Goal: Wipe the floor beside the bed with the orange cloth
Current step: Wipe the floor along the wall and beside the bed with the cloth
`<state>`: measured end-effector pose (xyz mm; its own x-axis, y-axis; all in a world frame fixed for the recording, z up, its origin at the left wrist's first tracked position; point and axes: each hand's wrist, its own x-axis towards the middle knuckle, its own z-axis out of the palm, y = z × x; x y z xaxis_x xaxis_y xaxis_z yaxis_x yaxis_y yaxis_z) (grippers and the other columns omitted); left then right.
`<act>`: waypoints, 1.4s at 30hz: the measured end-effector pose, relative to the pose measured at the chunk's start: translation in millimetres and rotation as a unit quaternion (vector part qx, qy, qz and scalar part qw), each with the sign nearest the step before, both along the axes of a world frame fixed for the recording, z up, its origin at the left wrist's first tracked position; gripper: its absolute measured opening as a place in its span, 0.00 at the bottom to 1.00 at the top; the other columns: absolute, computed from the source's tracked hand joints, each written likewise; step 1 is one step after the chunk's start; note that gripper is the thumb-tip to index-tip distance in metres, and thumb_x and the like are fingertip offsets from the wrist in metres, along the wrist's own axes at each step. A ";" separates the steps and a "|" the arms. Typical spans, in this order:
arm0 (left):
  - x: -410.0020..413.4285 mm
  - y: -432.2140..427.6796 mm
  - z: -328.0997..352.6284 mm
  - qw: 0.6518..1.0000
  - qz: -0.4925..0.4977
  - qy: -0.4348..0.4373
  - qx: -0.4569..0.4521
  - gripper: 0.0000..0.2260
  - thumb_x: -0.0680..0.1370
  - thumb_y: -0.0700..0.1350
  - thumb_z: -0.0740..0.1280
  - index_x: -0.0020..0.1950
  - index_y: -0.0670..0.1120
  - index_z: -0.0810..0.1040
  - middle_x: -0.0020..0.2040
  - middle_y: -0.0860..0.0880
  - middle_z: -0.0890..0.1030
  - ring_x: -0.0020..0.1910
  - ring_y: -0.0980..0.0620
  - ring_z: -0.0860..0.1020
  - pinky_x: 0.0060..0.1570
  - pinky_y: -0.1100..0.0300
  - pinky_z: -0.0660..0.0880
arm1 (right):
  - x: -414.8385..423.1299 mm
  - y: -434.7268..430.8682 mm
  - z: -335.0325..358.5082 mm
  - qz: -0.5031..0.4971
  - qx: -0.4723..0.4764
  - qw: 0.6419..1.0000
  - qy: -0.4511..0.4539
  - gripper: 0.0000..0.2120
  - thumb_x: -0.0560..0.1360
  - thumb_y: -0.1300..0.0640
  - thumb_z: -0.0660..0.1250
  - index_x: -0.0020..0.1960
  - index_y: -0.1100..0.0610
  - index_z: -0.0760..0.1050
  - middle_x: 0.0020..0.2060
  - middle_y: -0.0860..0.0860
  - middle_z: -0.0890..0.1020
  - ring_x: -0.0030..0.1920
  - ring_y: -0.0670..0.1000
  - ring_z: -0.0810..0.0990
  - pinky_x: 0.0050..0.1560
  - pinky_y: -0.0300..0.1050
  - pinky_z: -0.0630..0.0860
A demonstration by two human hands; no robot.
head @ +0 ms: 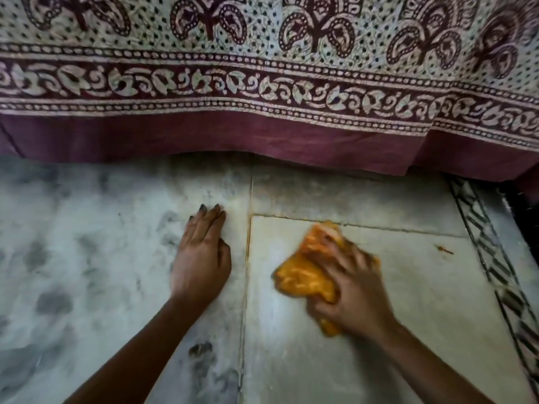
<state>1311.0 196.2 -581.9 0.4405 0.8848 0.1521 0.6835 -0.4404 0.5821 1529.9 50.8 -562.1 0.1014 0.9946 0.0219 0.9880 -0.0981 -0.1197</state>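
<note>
A crumpled orange cloth (303, 275) lies on the pale marble floor (379, 360) beside the bed, right of a tile joint. My right hand (350, 293) presses down on the cloth and grips it; the hand is blurred by motion. My left hand (201, 255) rests flat on the floor left of the joint, fingers together and pointing toward the bed, holding nothing. The bed shows only as a hanging maroon and cream printed bedsheet (262, 91) across the top of the view.
Dark smudges and prints (55, 301) mark the floor tile on the left. A small orange speck (444, 249) lies right of the cloth. A black and white patterned border strip (495, 272) runs along the floor at the right.
</note>
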 end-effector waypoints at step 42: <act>135.1 -102.0 15.2 0.960 -0.195 0.197 -0.035 0.45 0.64 0.69 0.21 0.71 0.41 0.38 0.72 0.46 0.35 0.72 0.49 0.35 0.69 0.57 0.35 | 170.1 -157.9 0.5 -0.144 -0.011 0.990 -0.002 0.42 0.59 0.29 0.61 0.70 0.43 0.63 0.74 0.42 0.55 0.67 0.62 0.66 0.60 0.64 0.65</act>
<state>1446.1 94.2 -566.7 0.7516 0.6426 -0.1493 0.6480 -0.6767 0.3496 1700.0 -107.1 -561.6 0.3800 0.9250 0.0007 0.9193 -0.3776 -0.1110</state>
